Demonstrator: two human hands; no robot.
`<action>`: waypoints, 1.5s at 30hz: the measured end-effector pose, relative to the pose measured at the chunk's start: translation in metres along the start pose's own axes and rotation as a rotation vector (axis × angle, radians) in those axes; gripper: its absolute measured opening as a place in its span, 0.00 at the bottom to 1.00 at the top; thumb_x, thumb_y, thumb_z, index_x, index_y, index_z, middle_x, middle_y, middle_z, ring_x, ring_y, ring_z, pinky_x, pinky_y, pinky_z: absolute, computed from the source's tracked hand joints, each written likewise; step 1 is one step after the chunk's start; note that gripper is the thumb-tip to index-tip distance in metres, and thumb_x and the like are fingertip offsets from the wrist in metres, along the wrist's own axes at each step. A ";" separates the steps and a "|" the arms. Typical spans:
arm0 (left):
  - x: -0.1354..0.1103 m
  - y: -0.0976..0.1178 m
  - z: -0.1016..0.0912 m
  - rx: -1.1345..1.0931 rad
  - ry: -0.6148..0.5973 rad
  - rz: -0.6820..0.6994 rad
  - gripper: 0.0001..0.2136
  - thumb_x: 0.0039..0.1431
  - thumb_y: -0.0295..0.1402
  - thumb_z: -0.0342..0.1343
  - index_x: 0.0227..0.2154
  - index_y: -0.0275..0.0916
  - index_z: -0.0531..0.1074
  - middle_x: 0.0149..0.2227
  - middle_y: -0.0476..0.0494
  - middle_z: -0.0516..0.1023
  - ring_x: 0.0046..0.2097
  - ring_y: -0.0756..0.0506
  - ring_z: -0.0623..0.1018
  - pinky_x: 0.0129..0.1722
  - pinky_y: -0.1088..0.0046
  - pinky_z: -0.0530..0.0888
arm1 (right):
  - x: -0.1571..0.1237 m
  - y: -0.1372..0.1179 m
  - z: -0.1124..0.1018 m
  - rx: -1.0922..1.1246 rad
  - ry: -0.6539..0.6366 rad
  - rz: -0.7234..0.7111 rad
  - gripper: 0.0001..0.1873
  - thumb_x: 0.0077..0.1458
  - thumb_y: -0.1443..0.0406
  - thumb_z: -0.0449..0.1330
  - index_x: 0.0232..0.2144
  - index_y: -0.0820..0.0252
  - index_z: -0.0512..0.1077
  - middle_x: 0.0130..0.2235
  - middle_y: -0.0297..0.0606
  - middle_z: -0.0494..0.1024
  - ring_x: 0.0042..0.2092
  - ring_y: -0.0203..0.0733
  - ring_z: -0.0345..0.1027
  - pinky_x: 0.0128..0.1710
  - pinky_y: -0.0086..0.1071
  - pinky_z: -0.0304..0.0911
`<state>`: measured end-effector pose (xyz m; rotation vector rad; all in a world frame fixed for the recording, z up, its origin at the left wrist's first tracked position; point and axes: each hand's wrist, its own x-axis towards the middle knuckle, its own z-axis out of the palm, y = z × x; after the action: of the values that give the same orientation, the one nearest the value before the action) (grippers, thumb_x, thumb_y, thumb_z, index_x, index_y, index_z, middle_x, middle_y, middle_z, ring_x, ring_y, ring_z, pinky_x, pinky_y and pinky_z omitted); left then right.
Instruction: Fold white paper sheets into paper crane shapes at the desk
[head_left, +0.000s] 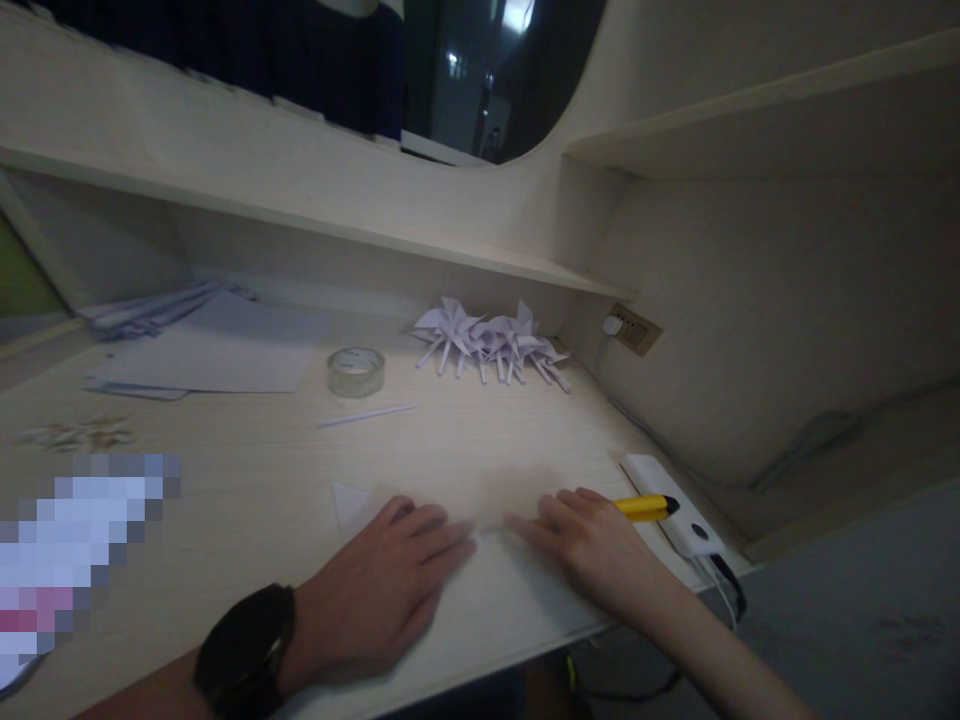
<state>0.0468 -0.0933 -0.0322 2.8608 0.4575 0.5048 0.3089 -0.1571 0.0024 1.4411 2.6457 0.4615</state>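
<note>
My left hand (397, 570), with a black watch on its wrist, lies on the desk with its fingers stretched toward the right. Under it is a piece of white paper (349, 505); one pointed corner sticks out and the rest is mostly covered. Facing it is my right hand (589, 540), its fingers closed over a slim yellow tool (637, 509) with a black end. The tool's front part is hidden by the fingers and blurred, so its exact kind is unclear. A small gap separates the fingertips of both hands.
Several paper pinwheels (487, 340) lie at the back. A tape roll (355, 372) and a thin white paper stick (366, 416) are nearer. Paper sheets (225, 345) and small scraps (79, 432) lie left. A power strip (671, 510) sits at the right edge.
</note>
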 end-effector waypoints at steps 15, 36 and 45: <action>0.002 0.001 0.005 -0.017 -0.019 -0.032 0.17 0.60 0.30 0.48 0.52 0.43 0.66 0.49 0.45 0.72 0.48 0.41 0.67 0.50 0.58 0.60 | 0.003 -0.001 -0.005 -0.012 -0.050 -0.018 0.18 0.61 0.66 0.55 0.54 0.51 0.64 0.37 0.36 0.74 0.36 0.42 0.65 0.36 0.37 0.57; 0.000 0.003 0.006 -0.026 -0.023 -0.019 0.21 0.58 0.28 0.48 0.56 0.42 0.62 0.53 0.44 0.71 0.52 0.41 0.67 0.53 0.57 0.60 | 0.003 -0.001 -0.004 -0.008 -0.059 -0.027 0.19 0.61 0.66 0.56 0.54 0.51 0.63 0.38 0.35 0.75 0.36 0.42 0.66 0.36 0.37 0.57; 0.001 0.004 0.004 -0.030 0.004 -0.023 0.19 0.60 0.29 0.47 0.55 0.43 0.64 0.51 0.44 0.72 0.49 0.41 0.69 0.50 0.59 0.62 | 0.003 -0.002 -0.005 -0.020 -0.045 -0.023 0.17 0.62 0.67 0.54 0.53 0.52 0.65 0.37 0.37 0.75 0.36 0.41 0.65 0.37 0.36 0.57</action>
<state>0.0501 -0.0975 -0.0343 2.8230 0.4795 0.5095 0.3037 -0.1567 0.0071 1.3966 2.6124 0.4474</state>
